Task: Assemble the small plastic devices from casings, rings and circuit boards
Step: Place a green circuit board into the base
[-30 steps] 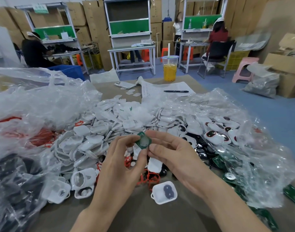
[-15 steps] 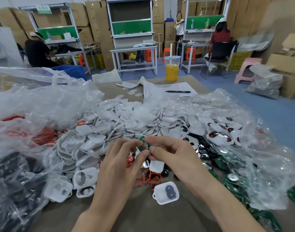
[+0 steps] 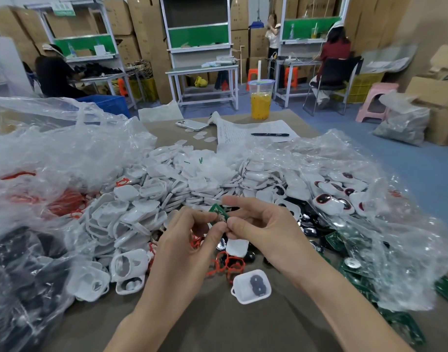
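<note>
A small green circuit board (image 3: 217, 210) with a silver disc on it sits above the table, pinched between both hands. My left hand (image 3: 190, 247) holds its lower left edge with thumb and fingers curled. My right hand (image 3: 266, 232) pinches its right side, index finger arched over the top. Below them a white casing (image 3: 252, 286) with a dark two-lobed pad inside lies open side up on the brown table (image 3: 218, 323). Red rings (image 3: 226, 262) lie just behind that casing. A heap of white casings (image 3: 152, 199) fills the middle.
Crumpled clear plastic bags (image 3: 53, 153) with red and black parts stand at the left. Another bag (image 3: 385, 224) at the right holds finished casings and green boards. A phone (image 3: 191, 125), paper with a pen (image 3: 270, 134) and an orange drink cup (image 3: 260, 100) sit at the far table edge.
The board has turned from lying flat toward me to standing on edge between the fingertips. Both hands have closed in tighter around it.
</note>
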`<act>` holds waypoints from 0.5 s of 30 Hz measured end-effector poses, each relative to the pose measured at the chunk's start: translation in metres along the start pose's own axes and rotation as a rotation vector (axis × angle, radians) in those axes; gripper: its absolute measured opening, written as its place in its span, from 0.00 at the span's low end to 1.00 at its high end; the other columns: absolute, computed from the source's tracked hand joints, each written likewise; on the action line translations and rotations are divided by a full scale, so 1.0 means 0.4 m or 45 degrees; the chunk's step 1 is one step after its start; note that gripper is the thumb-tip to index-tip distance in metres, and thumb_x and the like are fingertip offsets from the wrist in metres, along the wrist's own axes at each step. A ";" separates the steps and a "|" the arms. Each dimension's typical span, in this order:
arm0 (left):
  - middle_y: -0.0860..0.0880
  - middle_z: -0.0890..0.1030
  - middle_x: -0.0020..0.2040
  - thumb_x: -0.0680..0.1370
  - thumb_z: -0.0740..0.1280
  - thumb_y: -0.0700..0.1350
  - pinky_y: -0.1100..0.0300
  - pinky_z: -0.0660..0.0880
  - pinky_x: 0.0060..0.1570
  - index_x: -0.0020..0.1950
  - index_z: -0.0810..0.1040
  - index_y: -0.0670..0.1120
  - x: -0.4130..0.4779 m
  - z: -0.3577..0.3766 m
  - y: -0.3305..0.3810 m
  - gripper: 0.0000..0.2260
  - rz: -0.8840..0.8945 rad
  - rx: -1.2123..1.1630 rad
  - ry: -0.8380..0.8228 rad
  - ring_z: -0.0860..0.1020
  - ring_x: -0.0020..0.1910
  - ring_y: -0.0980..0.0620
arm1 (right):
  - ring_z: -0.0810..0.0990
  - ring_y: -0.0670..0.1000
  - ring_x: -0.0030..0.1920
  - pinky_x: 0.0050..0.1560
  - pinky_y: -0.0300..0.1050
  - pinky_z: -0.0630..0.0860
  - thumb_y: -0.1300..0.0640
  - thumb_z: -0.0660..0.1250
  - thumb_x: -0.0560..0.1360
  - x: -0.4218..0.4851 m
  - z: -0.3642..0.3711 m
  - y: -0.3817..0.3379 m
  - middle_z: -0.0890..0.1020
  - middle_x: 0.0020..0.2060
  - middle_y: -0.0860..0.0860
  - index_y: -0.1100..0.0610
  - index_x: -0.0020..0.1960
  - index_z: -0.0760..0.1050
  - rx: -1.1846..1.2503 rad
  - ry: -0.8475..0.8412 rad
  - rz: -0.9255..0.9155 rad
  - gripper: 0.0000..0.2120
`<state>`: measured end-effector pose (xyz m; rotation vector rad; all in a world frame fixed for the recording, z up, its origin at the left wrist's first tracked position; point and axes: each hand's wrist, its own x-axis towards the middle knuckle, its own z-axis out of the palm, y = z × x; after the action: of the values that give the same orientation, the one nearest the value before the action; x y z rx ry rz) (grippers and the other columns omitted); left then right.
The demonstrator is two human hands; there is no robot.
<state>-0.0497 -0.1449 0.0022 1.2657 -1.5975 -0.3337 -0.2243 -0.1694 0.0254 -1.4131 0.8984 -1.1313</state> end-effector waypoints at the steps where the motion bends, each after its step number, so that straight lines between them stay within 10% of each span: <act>1: 0.60 0.81 0.47 0.75 0.67 0.63 0.75 0.68 0.45 0.50 0.77 0.63 0.000 -0.001 0.000 0.07 -0.005 -0.015 -0.006 0.77 0.47 0.61 | 0.87 0.50 0.47 0.54 0.42 0.81 0.63 0.71 0.78 0.001 -0.001 0.000 0.87 0.45 0.51 0.50 0.61 0.82 -0.007 -0.007 0.005 0.15; 15: 0.60 0.80 0.47 0.79 0.65 0.59 0.71 0.70 0.46 0.50 0.78 0.60 0.008 0.000 -0.003 0.05 0.093 0.049 0.045 0.78 0.48 0.58 | 0.86 0.48 0.47 0.50 0.34 0.79 0.66 0.68 0.79 0.005 -0.002 0.001 0.88 0.47 0.50 0.51 0.59 0.83 0.061 0.003 0.051 0.14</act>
<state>-0.0488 -0.1481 0.0028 1.2326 -1.6223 -0.2348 -0.2243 -0.1714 0.0253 -1.3491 0.8919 -1.1177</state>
